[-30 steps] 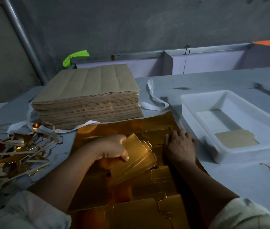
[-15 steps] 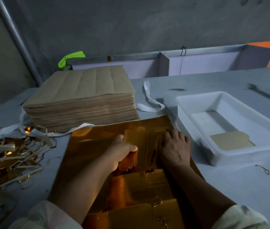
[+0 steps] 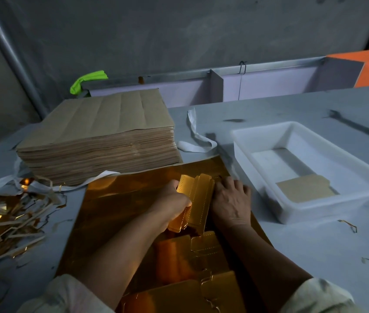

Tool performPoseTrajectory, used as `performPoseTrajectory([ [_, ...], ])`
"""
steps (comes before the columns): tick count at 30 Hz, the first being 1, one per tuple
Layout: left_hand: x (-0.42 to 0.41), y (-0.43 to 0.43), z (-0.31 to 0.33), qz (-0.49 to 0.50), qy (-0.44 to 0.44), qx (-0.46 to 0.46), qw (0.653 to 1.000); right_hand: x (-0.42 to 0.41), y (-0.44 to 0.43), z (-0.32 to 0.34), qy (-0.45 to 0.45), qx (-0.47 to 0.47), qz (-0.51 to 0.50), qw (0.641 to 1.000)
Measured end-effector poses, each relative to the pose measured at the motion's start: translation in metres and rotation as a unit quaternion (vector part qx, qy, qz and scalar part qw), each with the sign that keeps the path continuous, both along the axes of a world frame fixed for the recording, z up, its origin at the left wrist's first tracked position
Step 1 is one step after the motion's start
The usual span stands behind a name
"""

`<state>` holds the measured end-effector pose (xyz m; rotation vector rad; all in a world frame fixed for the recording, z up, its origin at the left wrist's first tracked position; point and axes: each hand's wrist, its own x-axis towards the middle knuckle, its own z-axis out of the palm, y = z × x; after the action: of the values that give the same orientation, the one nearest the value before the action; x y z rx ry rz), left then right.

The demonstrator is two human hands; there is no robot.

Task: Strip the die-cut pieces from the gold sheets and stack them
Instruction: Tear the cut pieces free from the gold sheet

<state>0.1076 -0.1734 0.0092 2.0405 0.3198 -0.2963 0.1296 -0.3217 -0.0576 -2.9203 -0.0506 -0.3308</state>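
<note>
As the left hand (image 3: 172, 204) grips them, pieces (image 3: 201, 199) point lengthwise away.

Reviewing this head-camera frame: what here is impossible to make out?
All in the head view:
1. How many gold die-cut pieces the left hand grips: they overlap and its fingers cover part of them.
2. What lies under the right hand on the gold sheet: the palm hides it.
3. Whether the tan piece in the white tray is one or several: too small.
4. How far the scrap strips reach: cut off by the left edge.
</note>
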Motion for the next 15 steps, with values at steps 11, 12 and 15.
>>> performPoseTrajectory([
  [11,-0.003,0.024,0.003,-0.003,0.037,-0.021,0.999,-0.002,-0.002,0.001,-0.016,0.05,-0.013,0.999],
  [12,-0.003,0.028,0.004,-0.01,0.041,-0.012,0.999,-0.002,-0.002,0.002,-0.017,0.053,-0.015,0.998],
  [15,-0.008,0.041,0.009,-0.054,0.061,0.024,0.996,-0.003,-0.003,0.003,-0.014,0.06,-0.018,0.998],
])
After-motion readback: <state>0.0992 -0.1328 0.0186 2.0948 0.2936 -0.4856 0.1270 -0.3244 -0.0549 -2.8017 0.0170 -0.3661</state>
